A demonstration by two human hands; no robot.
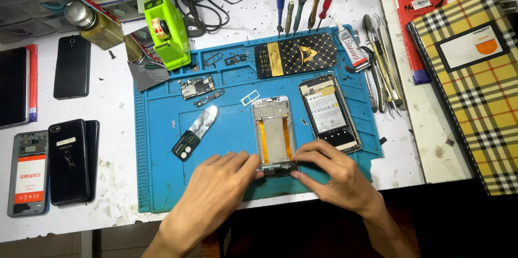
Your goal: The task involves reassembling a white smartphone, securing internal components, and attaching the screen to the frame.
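The phone frame [274,131] lay on the blue mat [156,182], long axis running away from me. My left hand [218,182] and right hand [334,174] both pinched its near end, equally close.

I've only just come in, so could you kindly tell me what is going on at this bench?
A person is working on an opened phone frame lying on a blue work mat. Both hands press at its near end: the left hand from the left, the right hand from the right. A second opened phone lies just beside it, a small circuit board sits further up the mat, and screwdrivers lie beyond.
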